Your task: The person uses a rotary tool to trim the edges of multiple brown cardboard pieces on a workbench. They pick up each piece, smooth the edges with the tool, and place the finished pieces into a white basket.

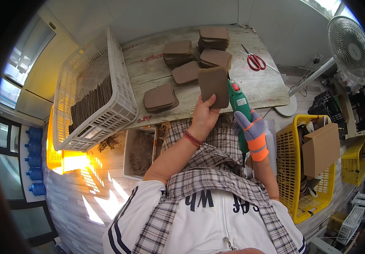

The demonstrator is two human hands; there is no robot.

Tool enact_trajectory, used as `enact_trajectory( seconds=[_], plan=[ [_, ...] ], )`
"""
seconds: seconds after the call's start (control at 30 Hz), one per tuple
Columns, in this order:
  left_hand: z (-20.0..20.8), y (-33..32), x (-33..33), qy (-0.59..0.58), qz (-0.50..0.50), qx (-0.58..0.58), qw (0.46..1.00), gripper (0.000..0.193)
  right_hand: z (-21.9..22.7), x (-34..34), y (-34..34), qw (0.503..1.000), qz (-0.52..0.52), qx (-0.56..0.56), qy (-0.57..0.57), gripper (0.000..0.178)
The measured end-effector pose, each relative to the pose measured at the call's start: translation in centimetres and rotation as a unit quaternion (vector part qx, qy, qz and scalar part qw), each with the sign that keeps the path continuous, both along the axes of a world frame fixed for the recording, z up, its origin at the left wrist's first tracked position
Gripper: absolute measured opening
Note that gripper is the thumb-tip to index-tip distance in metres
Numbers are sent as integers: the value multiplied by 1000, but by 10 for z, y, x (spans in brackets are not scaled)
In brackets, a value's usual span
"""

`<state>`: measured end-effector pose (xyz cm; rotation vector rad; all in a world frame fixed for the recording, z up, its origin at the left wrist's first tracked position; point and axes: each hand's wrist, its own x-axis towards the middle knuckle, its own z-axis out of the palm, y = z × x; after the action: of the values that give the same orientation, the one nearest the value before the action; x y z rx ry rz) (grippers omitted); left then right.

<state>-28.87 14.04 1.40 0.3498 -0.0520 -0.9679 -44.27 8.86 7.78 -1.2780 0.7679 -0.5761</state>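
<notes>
My bare left hand [205, 115], a red bracelet on its wrist, grips a brown rounded-rectangular piece [213, 88] by its lower edge, thumb on the face toward me. My right hand [253, 134], in a grey and orange glove, is closed around a green handheld electric tool [238, 99] with a red switch. The tool's front end is at the piece's right edge; I cannot tell whether they touch. Similar brown pieces lie in several stacks on the table, among them a near-left stack [160, 98] and a far stack [214, 37].
Red-handled scissors [256, 62] lie on the worn table [144, 63]. A white crate [123, 99] of brown pieces stands left, a box of scraps [141, 148] below the table. To the right are a yellow basket [287, 165] with a cardboard box [321, 149] and a standing fan [353, 51].
</notes>
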Motion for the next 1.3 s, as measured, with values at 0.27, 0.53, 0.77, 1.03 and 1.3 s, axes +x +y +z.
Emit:
enact_trajectory(
  seconds=[0.27, 0.53, 0.77, 1.03, 1.3],
  plan=[
    [-4, 15, 13, -94, -7, 12, 995, 31, 6, -10, -3, 1000, 20, -2, 17, 29],
    [-3, 29, 28, -154, -16, 48, 987, 33, 7, -16, -6, 999, 48, 4, 24, 32],
    [15, 52, 69, -304, -68, 138, 940, 36, 5, -41, -16, 988, 128, -14, 85, 35],
    [26, 65, 81, -364, -165, 224, 889, 39, 10, -38, -1, 986, 126, -10, 105, 36],
    [16, 71, 68, -340, -215, 248, 881, 44, 2, -28, 0, 989, 120, 19, 83, 37]
  ],
)
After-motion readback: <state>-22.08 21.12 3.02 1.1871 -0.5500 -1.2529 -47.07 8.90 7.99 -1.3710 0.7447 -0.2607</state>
